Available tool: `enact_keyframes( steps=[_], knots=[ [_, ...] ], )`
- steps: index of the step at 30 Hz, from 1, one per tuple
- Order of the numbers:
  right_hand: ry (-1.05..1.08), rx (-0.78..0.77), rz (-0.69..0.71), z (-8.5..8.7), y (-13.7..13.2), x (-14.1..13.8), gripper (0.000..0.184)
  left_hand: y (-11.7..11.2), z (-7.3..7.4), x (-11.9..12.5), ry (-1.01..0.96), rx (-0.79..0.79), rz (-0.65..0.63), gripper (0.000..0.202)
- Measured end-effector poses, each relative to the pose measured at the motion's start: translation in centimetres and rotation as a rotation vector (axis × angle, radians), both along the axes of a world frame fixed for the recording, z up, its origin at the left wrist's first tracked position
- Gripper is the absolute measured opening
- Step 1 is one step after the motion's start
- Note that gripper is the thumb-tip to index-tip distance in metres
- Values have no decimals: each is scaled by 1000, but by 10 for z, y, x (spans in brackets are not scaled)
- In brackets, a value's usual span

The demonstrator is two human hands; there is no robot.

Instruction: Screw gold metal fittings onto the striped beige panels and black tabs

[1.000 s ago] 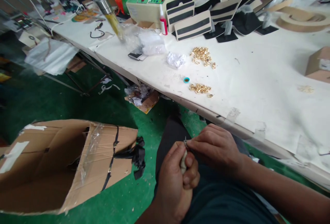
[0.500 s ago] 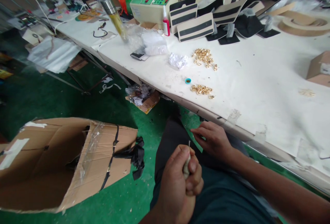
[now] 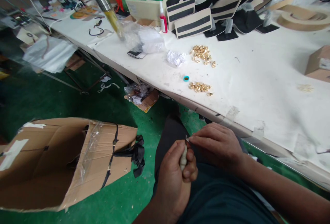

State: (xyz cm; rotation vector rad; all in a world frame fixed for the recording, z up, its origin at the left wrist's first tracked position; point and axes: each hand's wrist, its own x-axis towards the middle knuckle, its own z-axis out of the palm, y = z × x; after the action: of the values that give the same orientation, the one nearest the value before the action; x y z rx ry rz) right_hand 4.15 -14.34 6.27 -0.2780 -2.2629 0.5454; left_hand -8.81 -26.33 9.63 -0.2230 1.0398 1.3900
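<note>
My left hand point(image 3: 175, 176) is closed round the pale handle of a small screwdriver-like tool point(image 3: 183, 160), its thin metal shaft pointing up. At the tip of that shaft, the fingers of my right hand point(image 3: 219, 145) are pinched together. What they pinch is too small to make out. Both hands are above my lap, below the table's front edge. On the table lie a nearer pile of gold-coloured metal clasps point(image 3: 199, 87) and a farther pile of similar clasps point(image 3: 202, 53). A small blue cap point(image 3: 186, 78) with something dark inside sits beside the nearer pile.
The white table point(image 3: 257, 79) runs diagonally across the view. On it are crumpled white paper point(image 3: 175, 58), a red glue bottle point(image 3: 163, 21), striped panels point(image 3: 193, 24) and a control box point(image 3: 151, 4). A large open cardboard box point(image 3: 103, 155) stands on the green floor at left.
My right hand has moved left, and its fingers now meet the tool's tip. My left hand has shifted slightly left and still grips the handle. The view has tilted a little.
</note>
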Motion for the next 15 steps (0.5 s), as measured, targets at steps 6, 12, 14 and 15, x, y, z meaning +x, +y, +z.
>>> enact_keyframes(
  steps=[6, 12, 14, 15],
  knots=[
    [-5, 61, 22, 2, 2, 0, 16, -1, 1, 1, 39, 23, -10, 36],
    [22, 59, 26, -2, 3, 3, 11, 1, 1, 0, 19, 31, -43, 36],
    [16, 93, 27, -1, 3, 3, 9, 2, 0, -1, 8, 22, -47, 37],
    [14, 110, 29, 0, 3, 2, 9, 3, 0, -1, 6, 17, -47, 38]
  ],
)
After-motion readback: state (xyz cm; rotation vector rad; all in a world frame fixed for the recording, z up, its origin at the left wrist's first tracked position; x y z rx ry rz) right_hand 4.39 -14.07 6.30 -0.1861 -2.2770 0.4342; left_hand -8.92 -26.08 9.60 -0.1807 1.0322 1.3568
